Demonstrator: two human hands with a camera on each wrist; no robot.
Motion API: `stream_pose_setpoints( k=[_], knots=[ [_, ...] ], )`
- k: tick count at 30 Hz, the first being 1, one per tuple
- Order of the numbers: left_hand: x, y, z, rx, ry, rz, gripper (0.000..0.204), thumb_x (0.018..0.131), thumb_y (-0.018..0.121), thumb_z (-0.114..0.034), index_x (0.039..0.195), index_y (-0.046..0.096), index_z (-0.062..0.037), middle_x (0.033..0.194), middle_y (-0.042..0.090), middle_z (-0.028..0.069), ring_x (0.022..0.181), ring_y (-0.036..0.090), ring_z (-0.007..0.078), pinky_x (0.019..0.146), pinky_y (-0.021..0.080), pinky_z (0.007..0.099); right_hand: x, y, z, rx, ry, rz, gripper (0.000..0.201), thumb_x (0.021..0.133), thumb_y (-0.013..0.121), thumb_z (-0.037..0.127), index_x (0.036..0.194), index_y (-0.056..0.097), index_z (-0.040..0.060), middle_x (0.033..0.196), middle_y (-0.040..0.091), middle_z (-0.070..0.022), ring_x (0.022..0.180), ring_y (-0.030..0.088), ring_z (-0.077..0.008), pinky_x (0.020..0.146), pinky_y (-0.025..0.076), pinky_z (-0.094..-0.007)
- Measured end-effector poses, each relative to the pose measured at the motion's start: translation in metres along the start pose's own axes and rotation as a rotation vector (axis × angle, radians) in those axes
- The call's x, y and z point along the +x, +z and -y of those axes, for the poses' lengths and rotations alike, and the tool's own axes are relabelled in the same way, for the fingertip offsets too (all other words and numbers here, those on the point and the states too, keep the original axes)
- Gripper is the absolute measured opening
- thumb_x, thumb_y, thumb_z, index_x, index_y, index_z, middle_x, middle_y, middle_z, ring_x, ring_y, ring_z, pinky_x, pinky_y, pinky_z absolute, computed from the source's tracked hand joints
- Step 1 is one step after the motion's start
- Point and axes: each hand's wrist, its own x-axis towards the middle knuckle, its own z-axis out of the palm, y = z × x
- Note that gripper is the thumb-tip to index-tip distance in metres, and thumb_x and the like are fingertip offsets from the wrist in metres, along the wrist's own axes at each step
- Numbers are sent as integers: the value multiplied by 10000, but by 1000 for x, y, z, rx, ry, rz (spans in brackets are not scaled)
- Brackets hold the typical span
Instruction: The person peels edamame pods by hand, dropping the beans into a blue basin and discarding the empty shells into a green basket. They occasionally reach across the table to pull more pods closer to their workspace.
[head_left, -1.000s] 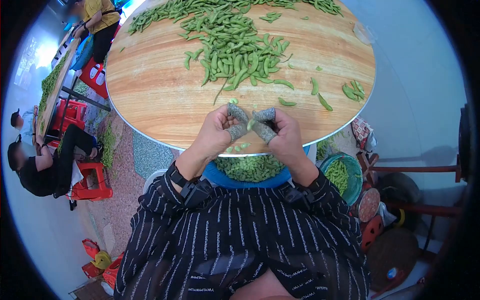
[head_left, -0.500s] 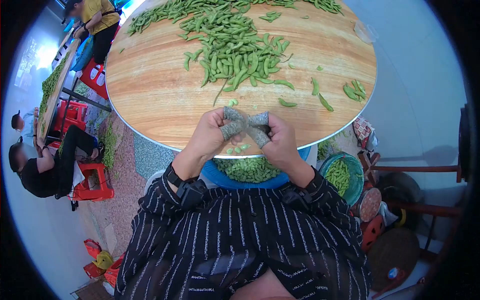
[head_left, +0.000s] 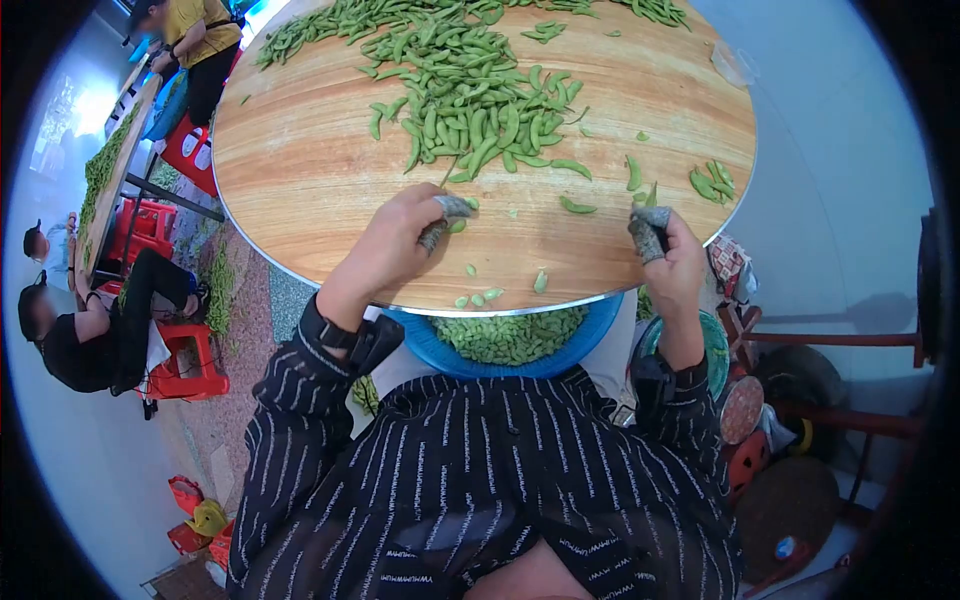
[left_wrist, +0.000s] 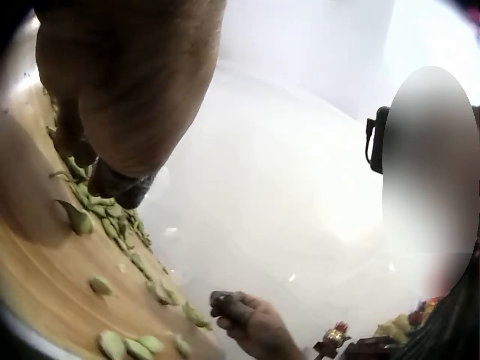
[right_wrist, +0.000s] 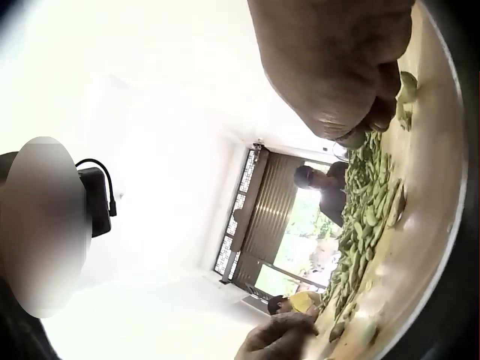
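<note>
Grey coverings wrap the thumb and forefinger of each hand. My left hand is low over the round wooden table, thumb and forefinger apart, with a shelled green bean by the tips. At the right, my right hand pinches an edamame pod at its near end; its fingers partly hide the pod. Several loose shelled beans are near the table's front edge, and another bean lies right of them. Beyond the hands spreads a heap of edamame pods.
Below the table edge, a blue basin holds many shelled beans. A green basket stands at the right, partly behind the right forearm. A few pods lie near the right rim. Other people sit and stand around a second table at the left.
Both hands were together working on a pod; now they are apart, the left moved left and forward, the right moved right to a pod. More loose beans lie on the table.
</note>
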Motion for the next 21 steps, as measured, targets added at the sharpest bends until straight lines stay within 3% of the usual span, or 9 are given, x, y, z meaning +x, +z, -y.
stream_pose_setpoints(
  k=[2,3,6,9,13,16,18,20,21],
  knots=[
    [4,5,14,114,98,135,179,647,552,27,811,586,-37,775,529,136,735,513,322,619,422,379,-6,6,3,198,117,63,176,758,523,-42,933,544,-40,806,579,-37,723,520,-89,659,425,-208],
    [5,4,15,123,109,131,179,647,552,27,811,586,-37,775,529,136,735,513,322,619,422,379,-7,7,6,168,130,78,174,763,515,-51,934,545,-39,816,579,-35,729,522,-86,659,427,-204],
    [12,-3,15,165,120,171,122,657,565,-3,775,573,-35,761,517,132,725,509,312,597,415,385,-5,14,10,214,116,41,165,761,520,-47,924,547,-39,807,577,-36,714,526,-93,653,431,-211],
    [10,-3,13,156,137,219,100,677,596,-96,751,555,-42,753,514,126,719,506,309,590,414,387,-2,18,13,150,57,113,165,750,529,-49,914,548,-44,820,582,-58,747,532,-98,675,433,-222],
    [8,1,14,200,103,228,137,677,601,-111,776,542,-37,748,510,134,715,503,315,594,412,390,-7,35,21,170,34,194,177,754,530,-42,930,548,-50,839,576,-65,766,529,-100,694,430,-225],
    [8,9,15,167,41,219,179,674,628,-103,813,552,-19,753,540,143,678,521,322,601,432,356,-14,50,22,236,33,219,245,766,526,-28,1010,521,-43,818,554,-46,736,515,-94,683,424,-218],
    [5,12,3,62,-141,148,162,702,603,-117,807,528,-19,667,553,122,582,538,303,531,431,356,-20,58,25,531,311,403,339,775,525,-11,1107,457,-27,821,551,-43,736,506,-86,668,423,-212],
    [0,17,-12,-70,-239,90,161,699,611,-103,811,534,-17,648,554,118,557,546,273,512,434,333,-22,66,28,537,299,464,394,784,520,3,1162,407,-1,805,546,-32,680,492,-63,592,415,-184],
    [-1,19,-20,-201,-336,30,161,697,620,-89,815,539,-16,628,556,114,533,554,244,493,436,309,-21,67,33,706,438,524,391,790,517,16,1165,408,8,802,543,-25,644,478,-51,556,398,-170]
  ],
)
